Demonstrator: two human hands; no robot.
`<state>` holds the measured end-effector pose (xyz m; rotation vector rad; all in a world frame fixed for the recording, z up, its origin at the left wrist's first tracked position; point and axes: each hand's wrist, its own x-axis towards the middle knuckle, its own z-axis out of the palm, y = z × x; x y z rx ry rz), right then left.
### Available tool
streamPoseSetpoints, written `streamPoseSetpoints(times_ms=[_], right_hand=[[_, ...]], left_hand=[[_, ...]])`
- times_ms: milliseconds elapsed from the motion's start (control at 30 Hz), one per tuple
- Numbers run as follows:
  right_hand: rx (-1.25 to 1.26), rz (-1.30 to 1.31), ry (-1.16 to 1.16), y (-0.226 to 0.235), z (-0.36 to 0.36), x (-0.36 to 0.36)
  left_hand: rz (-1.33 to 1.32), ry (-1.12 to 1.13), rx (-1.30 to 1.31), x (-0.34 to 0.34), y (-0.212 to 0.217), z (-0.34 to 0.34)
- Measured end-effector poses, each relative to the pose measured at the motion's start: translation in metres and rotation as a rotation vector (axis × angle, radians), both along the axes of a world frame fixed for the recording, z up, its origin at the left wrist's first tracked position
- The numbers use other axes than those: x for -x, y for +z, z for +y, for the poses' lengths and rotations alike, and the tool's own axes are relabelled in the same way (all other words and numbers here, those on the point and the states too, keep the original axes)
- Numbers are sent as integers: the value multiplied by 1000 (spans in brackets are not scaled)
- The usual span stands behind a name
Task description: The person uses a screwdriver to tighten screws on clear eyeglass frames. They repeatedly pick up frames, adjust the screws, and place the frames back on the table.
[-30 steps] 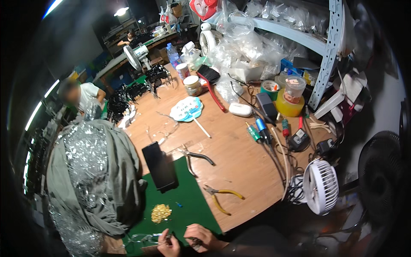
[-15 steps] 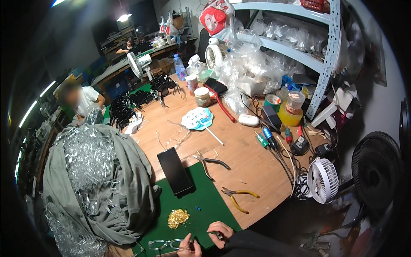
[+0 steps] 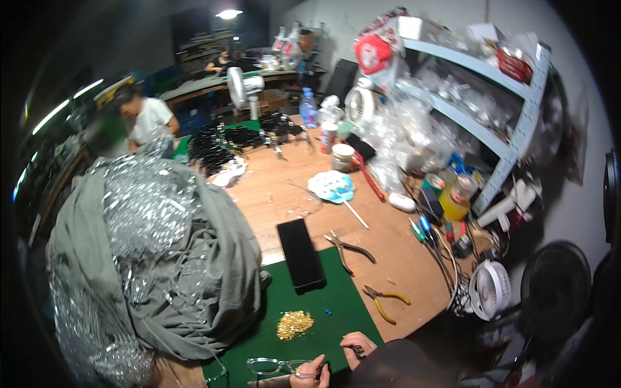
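Observation:
At the near edge of the green mat [image 3: 347, 310], my left hand [image 3: 309, 374] is closed on the side of a pair of clear-framed eyeglasses [image 3: 261, 360]. One lens opening points left, away from my fingers. Just to its right, my right hand [image 3: 359, 344] is curled round a small dark object [image 3: 357, 351], mostly hidden by the fingers. A heap of tiny gold-coloured metal pieces [image 3: 295, 325] lies beyond both hands. Near the heap is a little blue piece [image 3: 328, 312]. Another clear frame [image 3: 218, 373] shows partly at the mat's lower left.
Left stands a big heap of clear frames [image 3: 145, 207] wrapped in grey cloth [image 3: 226, 271]. A black phone [image 3: 300, 255], dark-handled pliers [image 3: 349, 249] and yellow-handled pliers [image 3: 388, 301] lie beyond my hands. A small white fan [image 3: 490, 290] stands right. A co-worker [image 3: 152, 116] sits far left.
The whole view has swung to the left, so things sit farther right in the picture. My hands stay near the mat's front edge, the left still holding the eyeglasses.

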<state>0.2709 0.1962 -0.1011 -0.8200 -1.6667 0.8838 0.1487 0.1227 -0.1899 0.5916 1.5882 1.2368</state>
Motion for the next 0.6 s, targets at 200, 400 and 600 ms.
streamPoseSetpoints(times_ms=[200,400,600], right_hand=[[-92,-113,-60,-3,-1,1],[-96,-190,-12,6,-6,4],[-156,-248,-6,0,-2,7]], left_hand=[[1037,-65,-583,1,57,-4],[1093,-82,-534,0,57,-12],[1127,-54,-576,5,55,-11]])
